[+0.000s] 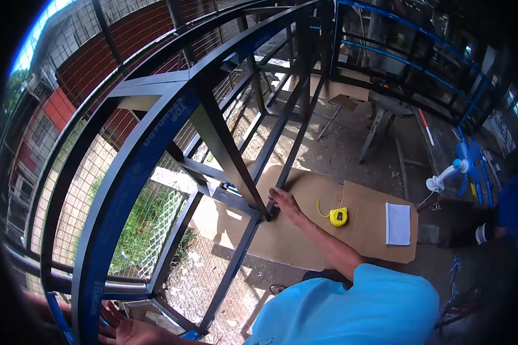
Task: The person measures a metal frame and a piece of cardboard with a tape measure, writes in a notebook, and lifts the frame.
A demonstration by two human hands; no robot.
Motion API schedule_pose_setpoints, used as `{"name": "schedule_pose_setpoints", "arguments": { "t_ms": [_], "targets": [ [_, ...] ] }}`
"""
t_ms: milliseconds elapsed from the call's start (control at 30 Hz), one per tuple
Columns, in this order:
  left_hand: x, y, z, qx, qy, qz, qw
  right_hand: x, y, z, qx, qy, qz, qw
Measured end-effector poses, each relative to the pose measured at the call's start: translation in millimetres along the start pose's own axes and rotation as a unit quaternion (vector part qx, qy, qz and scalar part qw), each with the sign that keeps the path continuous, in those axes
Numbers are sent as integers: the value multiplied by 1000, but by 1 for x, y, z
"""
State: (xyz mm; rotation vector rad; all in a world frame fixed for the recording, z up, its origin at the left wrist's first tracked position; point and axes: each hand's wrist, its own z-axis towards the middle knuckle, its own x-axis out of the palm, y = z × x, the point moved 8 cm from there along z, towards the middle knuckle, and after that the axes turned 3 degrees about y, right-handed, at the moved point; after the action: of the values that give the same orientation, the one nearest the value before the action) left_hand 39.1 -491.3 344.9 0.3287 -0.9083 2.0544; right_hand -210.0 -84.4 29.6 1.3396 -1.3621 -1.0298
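Observation:
A large frame of dark metal tubes [227,132], with blue printed film on some bars, stands in front of me. At the lower left, my left hand [126,330] is beside a curved blue-filmed bar, its fingers apart. My right hand [283,200] is at the foot of an upright tube, fingers bent near a lower bar; what it holds, if anything, is too small to tell. Right of it, a yellow tape measure [338,217] lies on brown cardboard [360,241] with its end slightly out. A white notepad [397,224] lies on the cardboard's right part.
A blue and white fan [459,167] stands at the right. Beside it, a person's dark sleeve or leg with white stripes [482,233] shows. More blue-filmed frames [408,57] are at the back right, near a metal stand [376,129]. Wire mesh [92,172] runs along the left.

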Motion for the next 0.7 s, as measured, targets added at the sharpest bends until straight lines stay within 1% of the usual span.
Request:
{"name": "schedule_pose_setpoints", "arguments": {
  "t_ms": [33,67,100,133,167,200,267,333,400,467,533,567,600,633,667,700],
  "targets": [
    [-4,-1,5,18,-23,-15,999,-2,2,-4,-6,-19,35,999],
    [-12,1,8,13,-45,-19,999,3,1,-7,-10,-25,66,997],
    [-10,2,11,15,-70,-19,997,1,0,-1,-13,-30,65,997],
    [-7,1,15,18,-98,-14,995,0,-5,5,-1,-35,92,995],
    [1,2,18,30,-101,-51,993,1,-15,9,15,-39,120,992],
    [6,0,23,41,-95,-82,991,5,-12,15,9,-29,152,988],
    [18,6,29,29,-84,-70,994,16,-1,27,-16,-20,227,974],
    [38,13,35,27,-86,-66,994,32,8,39,-15,-78,294,953],
    [49,15,41,35,-95,-48,994,51,15,49,-23,-37,302,952],
    [54,20,39,44,-122,-22,991,41,-7,61,-42,-36,170,984],
    [43,24,33,72,-191,30,978,55,27,38,-51,-12,212,976],
    [22,17,35,102,-228,89,964,52,35,32,-35,-49,163,985],
    [10,31,46,112,-60,-178,976,23,-32,77,-89,-83,31,992],
    [36,27,54,107,65,-273,954,33,-38,86,-201,-24,-102,974],
    [36,31,57,124,30,-248,960,52,-19,75,-166,44,-15,985],
    [39,34,65,75,87,-319,941,54,-22,78,-173,51,-17,983]
  ]
}}
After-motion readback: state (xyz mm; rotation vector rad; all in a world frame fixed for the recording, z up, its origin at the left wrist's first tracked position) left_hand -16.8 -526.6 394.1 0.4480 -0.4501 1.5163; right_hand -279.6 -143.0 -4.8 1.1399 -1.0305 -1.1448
